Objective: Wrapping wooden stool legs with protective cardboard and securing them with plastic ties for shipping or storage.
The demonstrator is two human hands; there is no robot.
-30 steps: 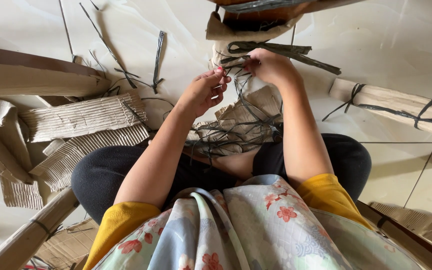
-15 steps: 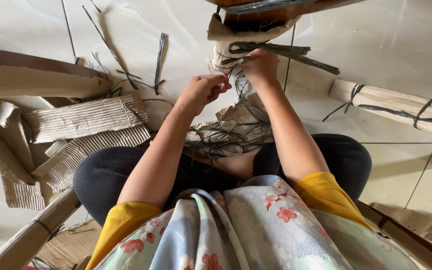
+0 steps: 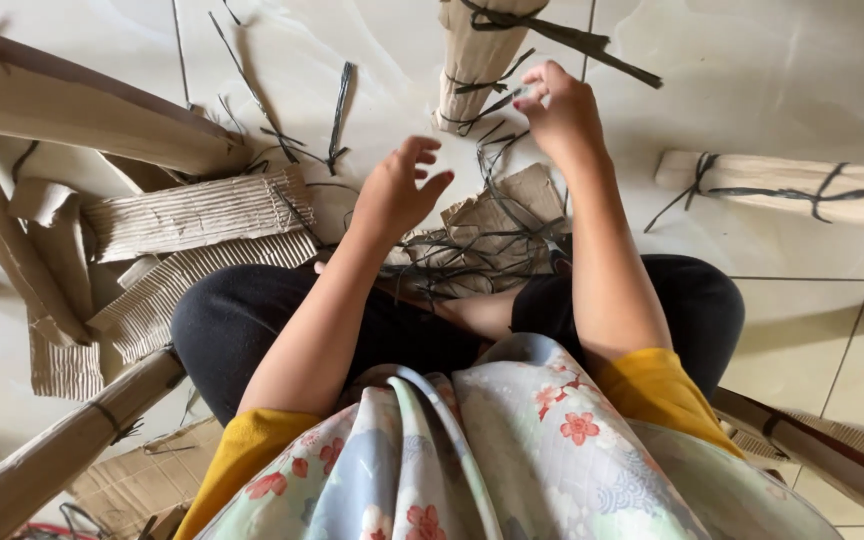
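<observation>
Right hand pinching a dark strip at the rolled cardboard bundle; left hand empty, hovering.

Near: person sits on the tiled floor (image 3: 772, 60), a pile of torn cardboard and loose dark strips (image 3: 477, 240) at the crossed legs. Left hand (image 3: 400, 190) is raised just above that pile, grip loose and half open, fingers curled, holding nothing. Right hand (image 3: 560, 110) is further out, grip nearly closed, thumb and fingertips pinched on a thin dark strip (image 3: 500, 103) that runs to the rolled cardboard bundle (image 3: 477, 55), just left of the hand. Bundle stands beyond both hands, wrapped in more strips. Corrugated cardboard sheets (image 3: 192, 215) lie left; another tied roll (image 3: 802, 185) lies right, well apart.
</observation>
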